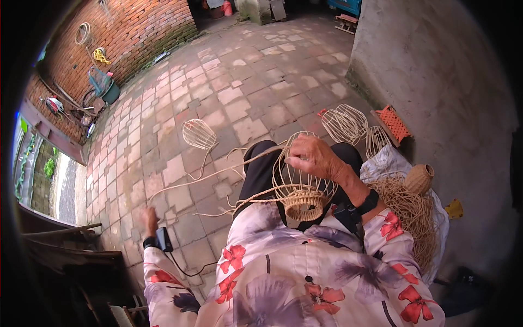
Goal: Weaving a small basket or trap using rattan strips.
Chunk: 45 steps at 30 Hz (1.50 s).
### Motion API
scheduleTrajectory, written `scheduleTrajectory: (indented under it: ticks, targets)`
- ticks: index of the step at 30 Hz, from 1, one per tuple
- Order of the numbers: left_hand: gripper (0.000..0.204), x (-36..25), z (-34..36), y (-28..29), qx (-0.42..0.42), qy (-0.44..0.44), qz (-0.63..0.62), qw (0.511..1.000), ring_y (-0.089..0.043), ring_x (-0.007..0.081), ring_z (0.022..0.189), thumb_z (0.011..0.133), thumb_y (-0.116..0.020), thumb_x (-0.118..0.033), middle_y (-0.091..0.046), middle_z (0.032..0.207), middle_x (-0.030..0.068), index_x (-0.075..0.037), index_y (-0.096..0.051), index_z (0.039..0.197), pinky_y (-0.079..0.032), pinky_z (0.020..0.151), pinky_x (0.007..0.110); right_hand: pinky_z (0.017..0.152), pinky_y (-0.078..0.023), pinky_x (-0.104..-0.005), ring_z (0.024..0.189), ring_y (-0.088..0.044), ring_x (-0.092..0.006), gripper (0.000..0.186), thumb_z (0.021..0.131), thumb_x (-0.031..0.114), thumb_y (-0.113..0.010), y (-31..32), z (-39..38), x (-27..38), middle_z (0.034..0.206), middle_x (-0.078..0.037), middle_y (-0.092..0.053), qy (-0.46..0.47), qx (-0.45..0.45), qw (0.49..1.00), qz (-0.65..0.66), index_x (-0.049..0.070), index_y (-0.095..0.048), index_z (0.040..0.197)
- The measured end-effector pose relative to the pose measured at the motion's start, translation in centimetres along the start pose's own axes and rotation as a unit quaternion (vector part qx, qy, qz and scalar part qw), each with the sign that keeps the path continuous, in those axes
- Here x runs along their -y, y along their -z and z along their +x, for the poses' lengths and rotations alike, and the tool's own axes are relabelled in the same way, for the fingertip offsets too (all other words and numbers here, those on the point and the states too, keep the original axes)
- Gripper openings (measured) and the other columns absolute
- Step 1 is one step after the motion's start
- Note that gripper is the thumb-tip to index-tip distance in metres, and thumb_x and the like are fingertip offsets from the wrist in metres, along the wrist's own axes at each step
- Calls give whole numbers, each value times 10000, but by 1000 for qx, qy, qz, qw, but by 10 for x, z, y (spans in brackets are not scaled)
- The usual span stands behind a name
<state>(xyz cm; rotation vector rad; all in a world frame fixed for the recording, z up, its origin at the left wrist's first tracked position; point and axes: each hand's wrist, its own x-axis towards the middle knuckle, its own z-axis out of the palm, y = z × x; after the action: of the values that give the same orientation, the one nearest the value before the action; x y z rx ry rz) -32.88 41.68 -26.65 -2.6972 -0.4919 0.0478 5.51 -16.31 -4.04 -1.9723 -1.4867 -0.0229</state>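
Observation:
A wire frame [279, 177] lies across my lap, with a tan woven band [303, 206] round its near end and loose twisted cords trailing left. My right hand [313, 157] is closed on the frame's far part, where a long cord [218, 173] leaves to the left. That cord runs toward my left hand [148, 218], which is held out low at the left and smeared by motion. Whether its fingers grip the cord's end cannot be made out.
Another wire frame [199, 134] lies on the paving ahead, and several more wire frames [345, 124] lie at the right. Beside my right arm sits a white sack [440, 218] with a heap of tan cord [408, 210] and a woven vase-shaped piece [419, 179]. An orange-strapped stool [393, 124] stands by the grey wall [441, 76].

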Motion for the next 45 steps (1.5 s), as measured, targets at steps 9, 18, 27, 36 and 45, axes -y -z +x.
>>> scheduleTrajectory:
  ticks: [9, 18, 27, 36, 45]
  targets:
    - [301, -146, 61, 227, 35, 202, -786, 583, -385, 22, 537, 919, -616, -272, -394, 646, -82, -106, -641, 1169, -378, 478, 206, 596, -429, -392, 560, -506, -286, 342, 832, 264, -595, 4, -6, -4, 571, -152, -500, -78, 21, 996, 41, 7, -555, 610]
    - [258, -317, 91, 387, 99, -220, -564, 790, -496, 139, 574, 887, -638, -261, -566, 625, 81, -6, -670, 915, -430, 555, 332, 515, -360, -380, 502, -414, -237, 413, 878, 306, -588, -4, -7, -10, 550, -145, -419, -92, -14, 989, 112, -14, -501, 631]
    - [188, -300, 80, 352, 213, -87, -789, 569, -592, 132, 699, 941, -578, -206, -622, 824, 39, -33, -629, 992, -482, 639, 274, 526, -369, -379, 523, -414, -245, 405, 881, 306, -603, -8, -6, -11, 566, -148, -423, -70, -28, 990, 122, -17, -505, 657]
    - [184, -259, 94, 378, 152, -29, -901, 406, -636, 144, 860, 978, -509, -124, -630, 1040, 102, -3, -564, 1105, -528, 761, 251, 529, -352, -360, 551, -354, -209, 414, 873, 249, -646, -4, -12, -7, 569, -123, -378, -114, -46, 984, 128, -23, -437, 642]
    - [203, -353, 118, 387, 184, -106, -806, 553, -610, 107, 665, 896, -646, -177, -649, 789, 47, 8, -675, 974, -512, 618, 263, 520, -382, -386, 512, -438, -263, 345, 856, 251, -642, -6, -16, -5, 570, -148, -460, -100, -76, 987, 104, -9, -532, 657]
